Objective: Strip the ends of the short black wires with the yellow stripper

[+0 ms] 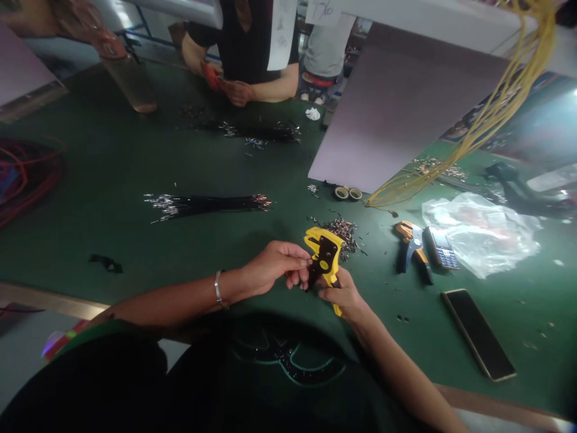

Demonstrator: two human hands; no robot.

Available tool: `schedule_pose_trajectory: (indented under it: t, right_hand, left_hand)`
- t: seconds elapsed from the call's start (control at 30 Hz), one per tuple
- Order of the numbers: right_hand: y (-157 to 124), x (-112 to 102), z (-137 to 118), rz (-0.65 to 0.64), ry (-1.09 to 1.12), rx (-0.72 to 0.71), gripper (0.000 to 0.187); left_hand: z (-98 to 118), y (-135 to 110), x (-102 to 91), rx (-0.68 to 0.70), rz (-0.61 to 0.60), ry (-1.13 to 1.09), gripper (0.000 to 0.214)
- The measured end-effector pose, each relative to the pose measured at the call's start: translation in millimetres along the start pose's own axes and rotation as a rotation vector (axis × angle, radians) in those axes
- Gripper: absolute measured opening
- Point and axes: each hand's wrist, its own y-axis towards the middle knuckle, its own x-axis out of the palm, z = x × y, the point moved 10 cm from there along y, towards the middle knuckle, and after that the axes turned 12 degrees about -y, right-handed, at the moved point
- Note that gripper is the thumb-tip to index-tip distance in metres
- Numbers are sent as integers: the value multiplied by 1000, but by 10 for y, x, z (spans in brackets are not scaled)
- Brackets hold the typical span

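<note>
**A:** What's the left hand (274,264) doing?

**B:** Its grip is closed, with the fingers curled against the left edge of the yellow wire stripper (323,258). I can't tell whether they're also pinching a wire.

**A:** And the right hand (343,294)?

**B:** Its grip is pressed around the stripper's lower handle.

**A:** Which way does the stripper point?

**B:** Its head points away from the person, leaning left. The long axis slants back toward the body, ending at the handle's tip. It's held just above the green worktop (135,252).

**A:** What's around it?

**B:** A heap of small metal terminals (343,234) lies just beyond it. An orange-and-black stripper (409,246) and a keypad phone (442,248) sit to its right, a smartphone (478,334) lies farther right, and a bundle of black wires (207,204) lies to its left.
</note>
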Motion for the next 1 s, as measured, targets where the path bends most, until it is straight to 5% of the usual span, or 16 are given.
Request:
schedule_pose_trajectory:
  t: [0.2, 0.63, 1.0]
  right_hand:
    - [-13, -32, -96, 11, 45, -27, 52]
    - [13, -77, 2, 64, -67, -40, 37]
    - [14, -107, -49, 110, -53, -17, 44]
  left_hand:
    - [94, -20, -78, 52, 83, -32, 13]
    - [42, 1, 38, 94, -10, -4, 17]
    - [145, -28, -42, 129, 88, 19, 12]
